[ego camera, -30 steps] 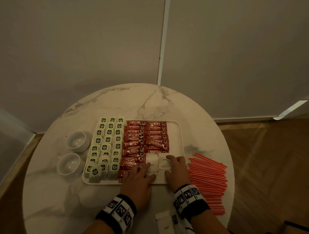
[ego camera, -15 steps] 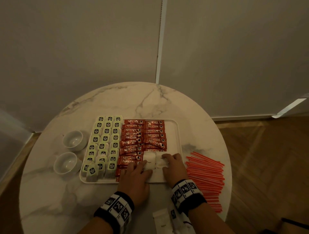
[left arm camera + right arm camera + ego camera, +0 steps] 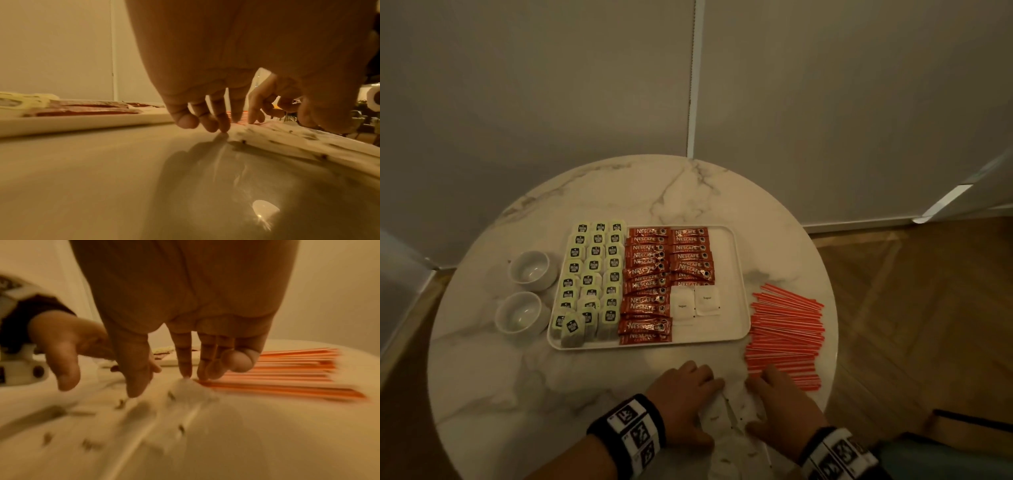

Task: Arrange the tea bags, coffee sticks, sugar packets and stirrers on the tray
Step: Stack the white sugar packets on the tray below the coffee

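A white tray point(image 3: 725, 255) holds rows of green tea bags point(image 3: 592, 274) at its left and red coffee sticks point(image 3: 654, 274) in its middle. Two white sugar packets point(image 3: 694, 303) lie side by side on it near the front. Orange stirrers point(image 3: 784, 335) lie piled on the table right of the tray. Loose sugar packets point(image 3: 729, 406) lie at the table's near edge. My left hand point(image 3: 698, 377) touches their left side with relaxed fingers point(image 3: 222, 125). My right hand point(image 3: 763, 380) rests its straight fingertips point(image 3: 185, 369) on their right side, beside the stirrers point(image 3: 287, 369).
Two empty white cups point(image 3: 529, 265) point(image 3: 518, 311) stand left of the tray on the round marble table point(image 3: 619, 192). A wall runs close behind it. Wooden floor point(image 3: 911, 308) lies to the right, and the table's near edge is just under my wrists.
Both hands have let go of the two sugar packets on the tray and have drawn back to the loose packets at the near edge.
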A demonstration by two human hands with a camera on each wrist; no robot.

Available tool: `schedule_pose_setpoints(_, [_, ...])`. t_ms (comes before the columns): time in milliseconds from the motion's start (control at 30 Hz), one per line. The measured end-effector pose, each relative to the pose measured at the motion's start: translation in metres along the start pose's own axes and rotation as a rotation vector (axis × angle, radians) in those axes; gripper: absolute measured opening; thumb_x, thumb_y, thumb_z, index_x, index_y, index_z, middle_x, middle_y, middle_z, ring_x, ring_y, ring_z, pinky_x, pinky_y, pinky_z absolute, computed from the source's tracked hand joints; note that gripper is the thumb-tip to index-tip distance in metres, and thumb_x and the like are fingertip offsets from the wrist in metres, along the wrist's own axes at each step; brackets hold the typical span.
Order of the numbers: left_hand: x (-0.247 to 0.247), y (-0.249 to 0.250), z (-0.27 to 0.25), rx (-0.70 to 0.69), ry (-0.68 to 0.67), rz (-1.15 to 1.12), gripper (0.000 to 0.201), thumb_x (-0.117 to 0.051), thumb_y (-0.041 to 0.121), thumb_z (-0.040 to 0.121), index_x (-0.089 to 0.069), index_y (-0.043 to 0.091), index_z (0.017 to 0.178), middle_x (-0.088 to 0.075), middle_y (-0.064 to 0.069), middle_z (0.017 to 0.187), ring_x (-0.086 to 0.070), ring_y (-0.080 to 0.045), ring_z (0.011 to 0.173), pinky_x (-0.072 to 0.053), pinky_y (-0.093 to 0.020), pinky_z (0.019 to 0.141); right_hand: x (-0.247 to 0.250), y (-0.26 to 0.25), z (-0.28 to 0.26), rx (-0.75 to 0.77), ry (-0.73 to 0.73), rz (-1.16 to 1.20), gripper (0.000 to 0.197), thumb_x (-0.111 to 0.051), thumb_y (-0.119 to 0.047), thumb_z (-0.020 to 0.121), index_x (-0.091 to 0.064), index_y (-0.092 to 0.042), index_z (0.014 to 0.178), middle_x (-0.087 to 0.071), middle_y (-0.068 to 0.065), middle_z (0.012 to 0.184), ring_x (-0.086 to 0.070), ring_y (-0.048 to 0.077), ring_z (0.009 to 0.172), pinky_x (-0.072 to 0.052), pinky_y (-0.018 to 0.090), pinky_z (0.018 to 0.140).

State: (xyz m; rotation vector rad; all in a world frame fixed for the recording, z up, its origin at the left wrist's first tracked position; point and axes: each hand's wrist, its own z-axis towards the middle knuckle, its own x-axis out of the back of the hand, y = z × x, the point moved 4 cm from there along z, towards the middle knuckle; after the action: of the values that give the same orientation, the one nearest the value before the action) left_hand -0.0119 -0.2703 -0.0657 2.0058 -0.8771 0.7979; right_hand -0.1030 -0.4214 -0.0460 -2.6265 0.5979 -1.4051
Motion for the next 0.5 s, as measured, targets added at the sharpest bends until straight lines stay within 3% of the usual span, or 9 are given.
schedule_pose_setpoints(133, [-0.003, 0.010, 0.001, 0.129, 0.030, -0.001, 0.073, -0.065, 0.046, 0.080, -0.031, 0.019, 0.139, -0.035, -0.006, 0.135, -0.035, -0.027, 0.121, -0.038, -0.042, 0.098, -0.014, 0.001, -0.002, -0.056, 0.044, 0.060, 0.074, -0.065, -0.041, 0.079, -0.031, -0.028, 0.143, -0.030, -0.003, 0.134, -0.038, 0.016, 0.121, -0.037, 0.028, 0.105])
schedule_pose_setpoints(233, [-0.001, 0.013, 0.001, 0.182, 0.031, -0.047, 0.053, -0.063, 0.033, 0.082, -0.041, 0.015, 0.127, -0.043, -0.008, 0.129, -0.038, -0.028, 0.120, -0.039, -0.042, 0.096, -0.015, -0.009, 0.006, -0.075, 0.088, 0.076, 0.067, -0.064, -0.031, 0.081, -0.034, -0.027, 0.140, -0.034, -0.001, 0.134, -0.040, 0.019, 0.121, -0.035, 0.027, 0.105])
schedule_pose_setpoints(400, [-0.004, 0.007, 0.000, 0.284, 0.061, -0.132, 0.038, -0.059, 0.028, 0.082, -0.048, 0.014, 0.116, -0.042, -0.006, 0.123, -0.039, -0.026, 0.115, -0.042, -0.041, 0.094, -0.014, -0.027, 0.019, -0.059, 0.148, 0.069, 0.048, -0.062, -0.024, 0.085, -0.044, -0.023, 0.130, -0.038, 0.000, 0.130, -0.044, 0.018, 0.115, -0.038, 0.025, 0.099])
schedule_pose_setpoints(500, [0.001, -0.008, -0.004, 0.353, 0.151, -0.394, 0.009, -0.054, 0.022, 0.083, -0.054, 0.021, 0.092, -0.049, 0.001, 0.101, -0.046, -0.016, 0.096, -0.044, -0.030, 0.086, -0.012, -0.034, 0.024, -0.028, 0.196, 0.075, 0.032, -0.054, -0.018, 0.091, -0.048, -0.026, 0.122, -0.044, -0.001, 0.123, -0.046, 0.015, 0.105, -0.038, 0.022, 0.089])
